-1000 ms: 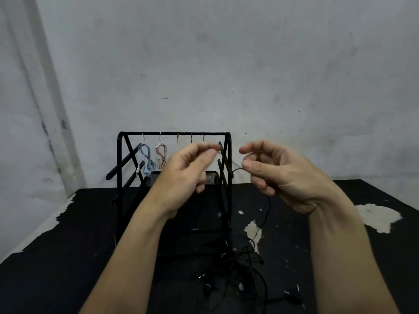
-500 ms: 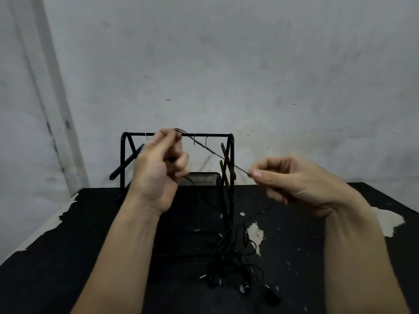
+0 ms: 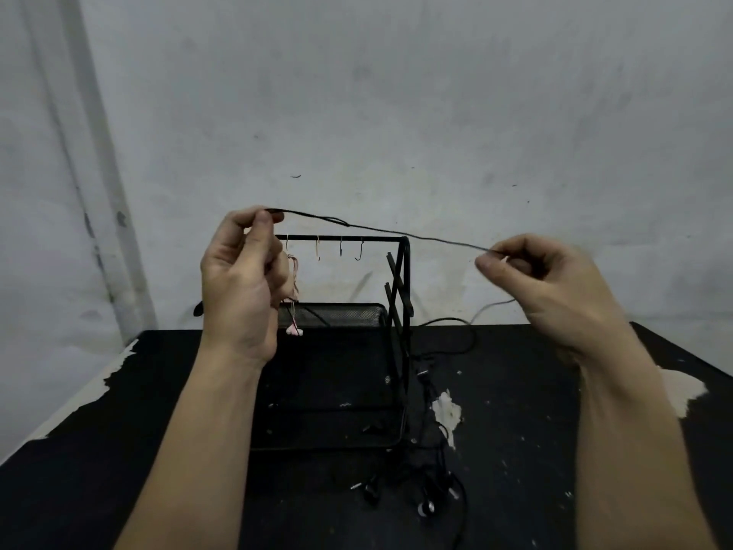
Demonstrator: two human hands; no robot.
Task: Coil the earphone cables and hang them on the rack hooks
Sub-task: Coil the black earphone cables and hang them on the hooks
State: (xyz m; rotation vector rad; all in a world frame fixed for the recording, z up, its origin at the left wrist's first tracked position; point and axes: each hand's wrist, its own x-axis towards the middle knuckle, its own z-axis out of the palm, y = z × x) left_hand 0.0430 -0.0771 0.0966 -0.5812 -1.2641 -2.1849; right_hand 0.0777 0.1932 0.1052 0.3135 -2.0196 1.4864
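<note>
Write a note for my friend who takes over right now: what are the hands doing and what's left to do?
Left hand: pinches one end of the black earphone cable, raised over the rack.
Right hand: pinches the same cable further along; the stretch between the hands is taut, the rest trails down to the table.
Done: a pink earphone hangs from a hook on the rack's top bar.
Left: coil the black cable and hang it on a free hook. More black earphones lie tangled on the table in front of the rack, to be coiled and hung too.
</note>
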